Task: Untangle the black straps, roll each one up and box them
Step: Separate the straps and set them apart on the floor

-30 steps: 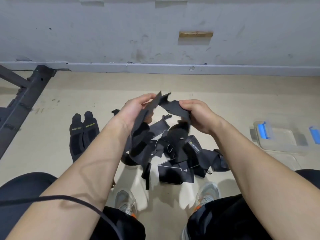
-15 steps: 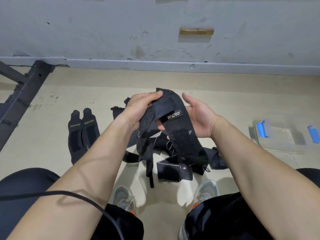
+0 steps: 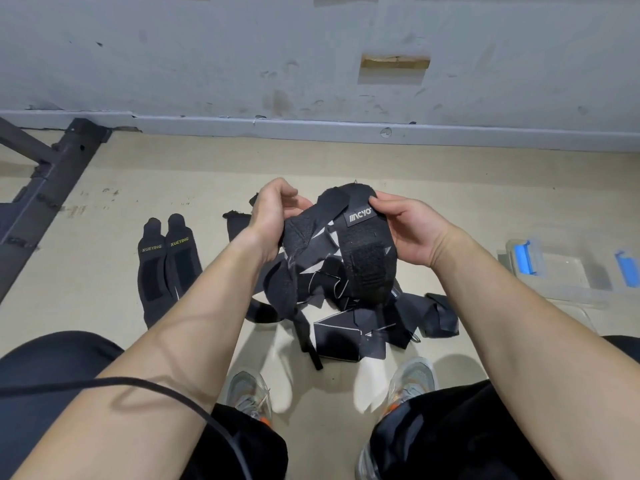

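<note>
Black wrist strap point(image 3: 367, 258) with a white-lettered label, held up at centre by both hands. Left hand point(image 3: 268, 216): fingers curled tight round the bunched left end. Right hand point(image 3: 412, 233): pinches the folded top, thumb just beside the label, fingers underneath. Lower end hangs over the tangled pile of black straps point(image 3: 349, 329) on the beige floor, 6 o'clock of the hands. Two XUEYING straps point(image 3: 166, 268) lie flat side by side at 9 o'clock, apart from the pile. Clear plastic box point(image 3: 561, 271) with blue latches at 3 o'clock, well apart. Grey sneakers point(image 3: 249, 393) at 6 o'clock.
</note>
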Available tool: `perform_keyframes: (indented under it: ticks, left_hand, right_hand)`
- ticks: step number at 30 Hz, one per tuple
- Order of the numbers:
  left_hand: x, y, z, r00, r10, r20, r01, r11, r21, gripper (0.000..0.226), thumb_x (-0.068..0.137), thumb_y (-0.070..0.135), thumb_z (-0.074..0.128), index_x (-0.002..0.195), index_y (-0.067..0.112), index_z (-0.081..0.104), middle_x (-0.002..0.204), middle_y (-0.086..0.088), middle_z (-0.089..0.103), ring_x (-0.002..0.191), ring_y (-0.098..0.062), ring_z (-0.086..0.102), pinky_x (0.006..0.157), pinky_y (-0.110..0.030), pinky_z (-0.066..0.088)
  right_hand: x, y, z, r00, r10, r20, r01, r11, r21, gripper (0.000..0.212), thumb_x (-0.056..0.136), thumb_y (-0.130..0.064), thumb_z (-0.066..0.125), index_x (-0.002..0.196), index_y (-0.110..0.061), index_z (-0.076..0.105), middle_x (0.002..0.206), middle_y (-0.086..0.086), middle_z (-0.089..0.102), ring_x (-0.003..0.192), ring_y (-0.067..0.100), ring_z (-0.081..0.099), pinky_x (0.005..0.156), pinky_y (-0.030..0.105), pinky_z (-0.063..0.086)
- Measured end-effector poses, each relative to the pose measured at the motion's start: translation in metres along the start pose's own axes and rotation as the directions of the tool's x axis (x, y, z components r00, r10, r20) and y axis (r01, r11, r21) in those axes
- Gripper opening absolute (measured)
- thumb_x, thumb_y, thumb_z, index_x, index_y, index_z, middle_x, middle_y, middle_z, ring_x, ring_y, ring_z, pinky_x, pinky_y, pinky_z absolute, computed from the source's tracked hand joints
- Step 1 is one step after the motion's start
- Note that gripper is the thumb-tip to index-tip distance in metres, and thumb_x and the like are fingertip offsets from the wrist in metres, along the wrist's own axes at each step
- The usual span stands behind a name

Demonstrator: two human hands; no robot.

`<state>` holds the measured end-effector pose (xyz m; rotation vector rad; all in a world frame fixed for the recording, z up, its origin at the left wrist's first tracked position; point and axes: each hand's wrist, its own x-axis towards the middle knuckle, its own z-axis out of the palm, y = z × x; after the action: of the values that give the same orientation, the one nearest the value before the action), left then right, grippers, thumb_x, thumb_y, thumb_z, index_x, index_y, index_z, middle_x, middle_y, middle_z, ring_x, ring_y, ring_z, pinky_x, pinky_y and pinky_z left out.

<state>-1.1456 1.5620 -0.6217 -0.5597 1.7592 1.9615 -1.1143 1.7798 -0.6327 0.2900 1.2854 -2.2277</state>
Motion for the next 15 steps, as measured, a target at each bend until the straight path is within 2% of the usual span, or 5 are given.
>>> perform_keyframes:
  ticks: [3,5,8,12,15]
  left_hand:
    - [-0.005,0.000,0.000,0.979,-0.070,0.190,0.065,0.997,0.029,0.023,0.084,0.011,0.034,0.075,0.003,0.054,0.057,-0.009,0.061,0.044,-0.021,0.055,0.045,-0.019,0.045]
    - [-0.006,0.000,-0.005,0.949,-0.125,0.289,0.106,0.991,0.078,0.016,0.087,0.006,0.038,0.073,0.010,0.046,0.062,-0.006,0.059,0.050,-0.019,0.059,0.050,-0.022,0.051]
    - [-0.001,0.000,-0.013,0.941,-0.119,0.316,0.115,0.993,0.030,0.017,0.093,0.004,0.051,0.078,0.011,0.057,0.077,-0.007,0.064,0.064,-0.018,0.067,0.061,-0.028,0.059]
    - [0.003,0.008,-0.009,0.965,-0.032,0.260,0.062,0.992,-0.111,0.018,0.099,0.001,0.052,0.111,-0.003,0.065,0.098,-0.016,0.074,0.082,-0.023,0.075,0.072,-0.034,0.063]
    - [0.007,0.014,-0.008,0.977,-0.014,0.214,0.039,0.993,-0.113,0.020,0.100,0.001,0.052,0.116,-0.004,0.063,0.100,-0.018,0.072,0.084,-0.024,0.074,0.073,-0.036,0.064]
  right_hand:
    - [0.003,0.000,0.001,0.992,-0.028,-0.120,0.028,1.000,-0.002,0.028,0.106,-0.011,0.041,0.119,-0.013,0.065,0.100,0.006,0.074,0.088,0.020,0.071,0.076,0.031,0.059]
    - [0.005,-0.003,-0.004,0.962,-0.043,-0.268,0.061,0.996,0.060,0.029,0.106,-0.013,0.043,0.127,-0.013,0.063,0.110,0.010,0.073,0.093,0.023,0.072,0.074,0.034,0.060]
    - [0.005,-0.009,-0.019,0.891,-0.056,-0.451,0.115,0.988,0.105,0.026,0.107,-0.016,0.044,0.123,-0.015,0.064,0.110,0.010,0.074,0.091,0.025,0.074,0.068,0.037,0.061]
    - [0.000,-0.015,-0.025,0.910,-0.075,-0.408,0.112,0.991,0.068,0.028,0.107,-0.017,0.043,0.125,-0.014,0.063,0.108,0.008,0.073,0.090,0.023,0.073,0.070,0.035,0.060]
    - [-0.003,-0.017,-0.017,0.953,-0.096,-0.286,0.115,0.992,0.049,0.029,0.106,-0.015,0.043,0.126,-0.012,0.064,0.107,0.007,0.074,0.094,0.021,0.072,0.075,0.033,0.060]
